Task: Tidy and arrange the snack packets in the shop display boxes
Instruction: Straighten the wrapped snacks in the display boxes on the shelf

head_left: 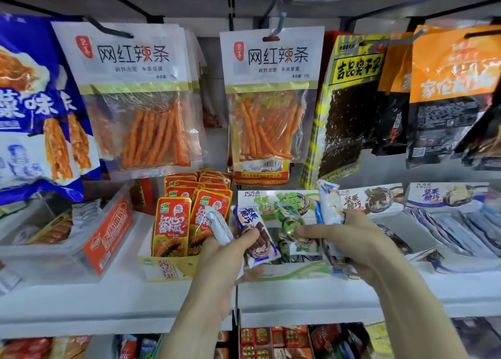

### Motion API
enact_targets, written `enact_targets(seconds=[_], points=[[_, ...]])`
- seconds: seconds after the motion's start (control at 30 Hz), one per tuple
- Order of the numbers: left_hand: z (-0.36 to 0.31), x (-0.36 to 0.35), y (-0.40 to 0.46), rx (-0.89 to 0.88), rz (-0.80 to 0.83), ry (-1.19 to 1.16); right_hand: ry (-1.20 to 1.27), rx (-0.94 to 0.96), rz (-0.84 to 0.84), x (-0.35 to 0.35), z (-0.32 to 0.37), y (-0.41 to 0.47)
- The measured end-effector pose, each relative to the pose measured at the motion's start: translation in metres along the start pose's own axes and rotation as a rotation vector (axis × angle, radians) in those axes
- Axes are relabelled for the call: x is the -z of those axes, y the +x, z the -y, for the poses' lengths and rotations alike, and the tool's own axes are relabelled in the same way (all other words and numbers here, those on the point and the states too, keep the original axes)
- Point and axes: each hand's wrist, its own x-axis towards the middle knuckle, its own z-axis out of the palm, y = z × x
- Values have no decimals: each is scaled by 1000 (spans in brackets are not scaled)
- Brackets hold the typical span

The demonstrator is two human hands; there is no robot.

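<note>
- The green box point(284, 273) sits at the shelf's point(311, 293) front edge, straight ahead of both hands.
- Left hand point(230, 253) grips a blue packet point(256, 239) and a white one point(218, 227), long axes tilted up-left.
- Right hand point(349, 239) holds upright packets point(329, 209) and pinches a green packet point(291, 223) over the box; it is nearer.
- The red packets' box point(165, 266) is just left.

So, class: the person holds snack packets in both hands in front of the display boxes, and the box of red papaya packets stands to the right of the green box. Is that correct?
One slip: the head view shows the red papaya packets to the left of the green box, not the right. Both the left hand and right hand do hold snack packets.
</note>
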Motion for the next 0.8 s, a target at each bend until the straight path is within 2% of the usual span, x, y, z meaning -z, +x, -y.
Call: enact_targets(seconds=[0.07,0.13,0.2,0.27,0.47,0.6,0.67,0.7,0.8], points=[[2,8,6,-53,-26,55,-112,-38,-8,13,-4,6],[-2,10,9,-104,-107,4,-241,-68,22,15,-6,8],[-6,14,8,-118,-122,-16,-329,-64,3,5,-6,13],[-6,17,9,-87,-101,-25,-390,-26,-51,-10,-7,21],[-4,20,-12,-187,-126,45,-589,98,-112,-61,-11,37],[-7,19,-16,-191,-127,60,-660,173,-168,-52,-4,31],[-6,15,-18,-199,-108,65,-605,189,-188,-37,0,24],[-5,12,-19,-200,-88,70,-497,192,-179,-29,2,20],[-3,-4,-21,-184,-36,104,-136,148,14,-16,5,3]])
